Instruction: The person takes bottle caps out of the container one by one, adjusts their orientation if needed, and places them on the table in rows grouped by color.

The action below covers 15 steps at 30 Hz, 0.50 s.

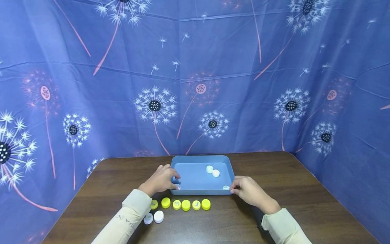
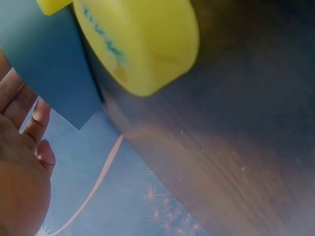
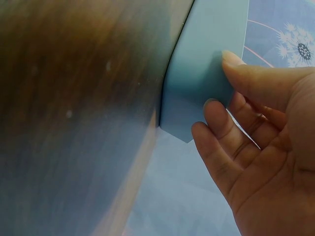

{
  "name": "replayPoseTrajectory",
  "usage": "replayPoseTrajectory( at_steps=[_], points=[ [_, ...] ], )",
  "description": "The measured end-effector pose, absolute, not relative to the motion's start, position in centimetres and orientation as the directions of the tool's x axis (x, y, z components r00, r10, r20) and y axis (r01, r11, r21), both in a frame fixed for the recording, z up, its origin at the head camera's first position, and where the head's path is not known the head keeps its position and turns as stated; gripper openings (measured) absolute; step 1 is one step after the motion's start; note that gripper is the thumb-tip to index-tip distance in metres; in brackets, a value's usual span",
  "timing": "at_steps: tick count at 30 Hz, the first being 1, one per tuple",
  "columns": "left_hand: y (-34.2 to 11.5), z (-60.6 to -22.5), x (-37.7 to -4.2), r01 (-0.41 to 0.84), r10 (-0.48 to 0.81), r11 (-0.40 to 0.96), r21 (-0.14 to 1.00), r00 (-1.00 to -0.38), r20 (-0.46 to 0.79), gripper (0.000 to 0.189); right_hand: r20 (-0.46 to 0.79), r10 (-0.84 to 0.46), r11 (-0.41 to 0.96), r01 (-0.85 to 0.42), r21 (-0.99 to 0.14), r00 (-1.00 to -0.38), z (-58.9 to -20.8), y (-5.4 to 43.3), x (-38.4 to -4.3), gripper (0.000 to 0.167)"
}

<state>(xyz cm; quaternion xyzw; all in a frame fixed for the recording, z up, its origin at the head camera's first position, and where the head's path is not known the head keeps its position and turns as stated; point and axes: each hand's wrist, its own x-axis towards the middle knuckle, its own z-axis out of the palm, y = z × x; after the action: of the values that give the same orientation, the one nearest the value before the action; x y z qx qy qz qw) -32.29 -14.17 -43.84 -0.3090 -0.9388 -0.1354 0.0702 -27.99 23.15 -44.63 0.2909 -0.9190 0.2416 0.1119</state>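
Note:
A shallow blue tray sits on the table with two white bottle caps touching each other towards its right side. My left hand reaches over the tray's left wall, thumb and fingers spread apart. Its thumb is at a white cap in the near left corner. At the near right corner my right hand pinches the tray's edge, its thumb on the outer wall; some of its fingertips are hidden. Just inside that corner lies another white cap.
In front of the tray several yellow caps stand in a row, some with blue marks. Two white caps sit nearer, by the left sleeve. A blue dandelion-print cloth hangs behind the wooden table.

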Motion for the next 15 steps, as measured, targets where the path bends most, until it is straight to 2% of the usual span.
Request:
replayPoseTrajectory(
  at_steps=[10, 15],
  points=[
    [-13.9, -44.16, -32.66, 0.569, 0.531, 0.782, 0.254, -0.822, 0.207, 0.028, 0.342, -0.475, 0.723, -0.581, -0.373, -0.811, -44.61, 23.02, -28.07, 0.016],
    [-13.98, -44.28, -32.6, 0.579, 0.545, 0.786, 0.215, -0.814, 0.201, 0.03, 0.336, -0.472, 0.728, -0.575, -0.372, -0.815, -44.64, 23.01, -28.09, 0.016]
  ],
)
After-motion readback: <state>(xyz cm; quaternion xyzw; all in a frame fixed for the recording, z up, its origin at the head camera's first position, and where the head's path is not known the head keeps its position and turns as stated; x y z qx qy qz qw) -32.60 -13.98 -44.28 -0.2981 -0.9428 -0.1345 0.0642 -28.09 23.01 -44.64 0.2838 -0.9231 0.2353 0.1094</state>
